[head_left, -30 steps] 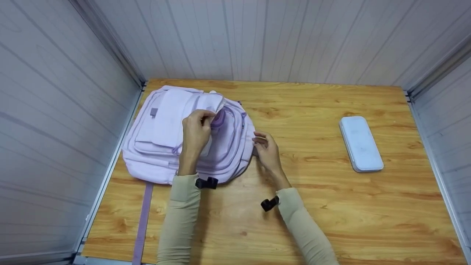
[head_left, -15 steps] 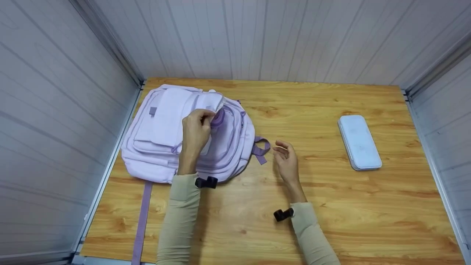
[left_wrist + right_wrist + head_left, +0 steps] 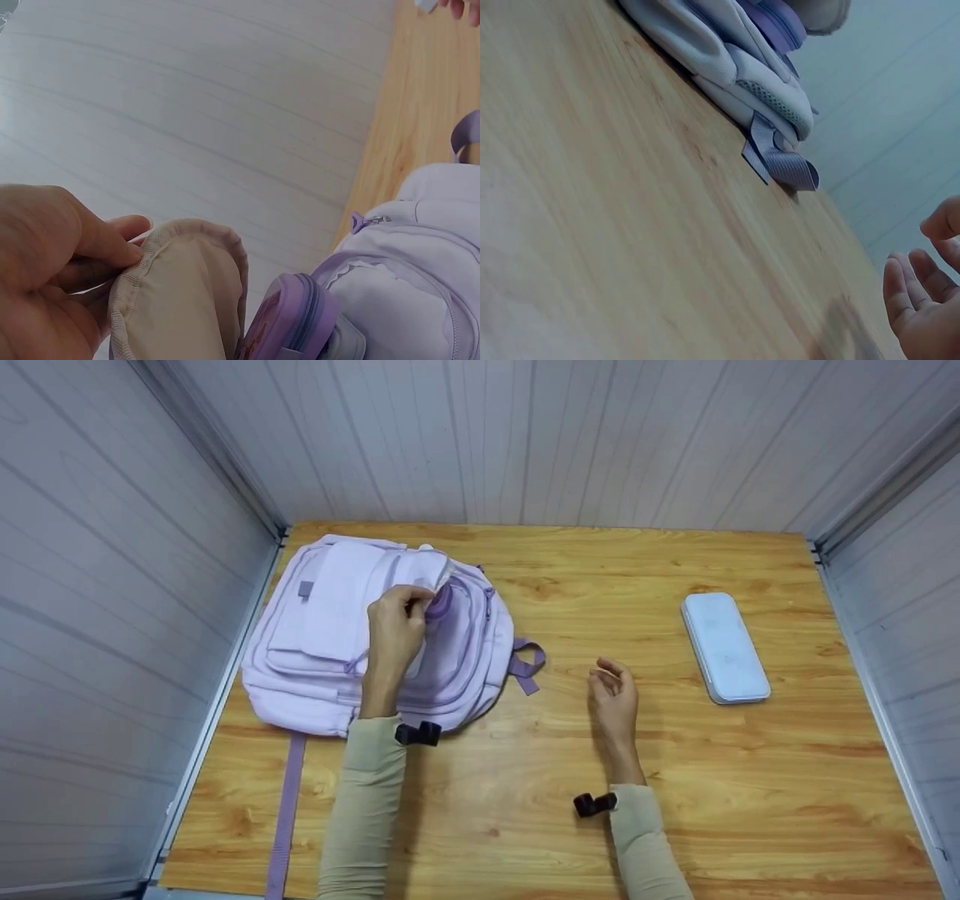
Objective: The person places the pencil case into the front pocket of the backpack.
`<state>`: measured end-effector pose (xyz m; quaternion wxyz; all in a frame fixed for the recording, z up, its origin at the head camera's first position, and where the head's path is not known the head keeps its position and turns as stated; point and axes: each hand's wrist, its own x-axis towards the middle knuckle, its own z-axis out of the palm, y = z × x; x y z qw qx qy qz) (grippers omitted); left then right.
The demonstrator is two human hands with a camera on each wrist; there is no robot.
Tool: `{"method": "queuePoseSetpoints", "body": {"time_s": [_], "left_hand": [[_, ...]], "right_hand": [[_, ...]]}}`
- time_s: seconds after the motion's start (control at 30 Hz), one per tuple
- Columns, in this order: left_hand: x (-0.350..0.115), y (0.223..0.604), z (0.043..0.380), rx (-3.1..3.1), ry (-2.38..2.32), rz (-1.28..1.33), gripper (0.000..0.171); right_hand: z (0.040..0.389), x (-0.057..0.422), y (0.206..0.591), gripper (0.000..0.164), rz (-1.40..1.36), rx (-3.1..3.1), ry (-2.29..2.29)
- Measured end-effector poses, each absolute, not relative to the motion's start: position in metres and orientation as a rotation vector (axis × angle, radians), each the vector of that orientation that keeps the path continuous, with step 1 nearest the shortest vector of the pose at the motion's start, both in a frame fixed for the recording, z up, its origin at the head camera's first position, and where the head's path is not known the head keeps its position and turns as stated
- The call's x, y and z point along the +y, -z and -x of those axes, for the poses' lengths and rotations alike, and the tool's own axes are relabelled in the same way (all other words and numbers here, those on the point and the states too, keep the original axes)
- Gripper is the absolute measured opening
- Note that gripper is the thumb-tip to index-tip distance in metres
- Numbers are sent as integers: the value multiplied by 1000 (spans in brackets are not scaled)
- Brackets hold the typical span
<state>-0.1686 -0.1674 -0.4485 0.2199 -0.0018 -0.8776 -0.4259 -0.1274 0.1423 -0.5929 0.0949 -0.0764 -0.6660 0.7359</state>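
A pale lilac backpack point(image 3: 300, 615) lies on its back at the left of the wooden table. My left hand point(image 3: 394, 634) pinches the edge of its front pocket flap point(image 3: 180, 292) between thumb and fingers, lifting the flap so its beige lining shows in the left wrist view. Inside the pocket sits a purple zippered pouch point(image 3: 292, 319), with a greyish item point(image 3: 346, 341) beside it, mostly hidden. To the right of the bag my right hand point(image 3: 616, 705) hovers over the table, fingers loosely bent, holding nothing. Nearest to it on the right is a light blue flat case point(image 3: 726, 649).
A purple webbing loop point(image 3: 531, 660) sticks out from the bag's right end. One long purple strap point(image 3: 283, 817) runs from the bag to the table's front edge. Pale panel walls point(image 3: 495, 442) enclose the table point(image 3: 510, 840) at the back and sides.
My right hand has left the bag's right end and moved right, toward the light blue case, uncovering the webbing loop. My left hand keeps its pinch on the flap.
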Motion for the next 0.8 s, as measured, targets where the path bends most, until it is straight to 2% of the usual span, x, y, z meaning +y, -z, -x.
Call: {"method": "queuePoseSetpoints", "body": {"time_s": [0.3,0.5,0.8], "left_hand": [[-168,449,168,-2429,1174,-10,15],[-167,449,167,-2435,1188,-5,11],[-165,448,167,-2418,1182,-12,10]], "right_hand": [[127,158,603,36,462,-1885,-2191],[125,175,603,38,523,-1855,-2031],[127,207,603,42,756,-1589,-1931]]}}
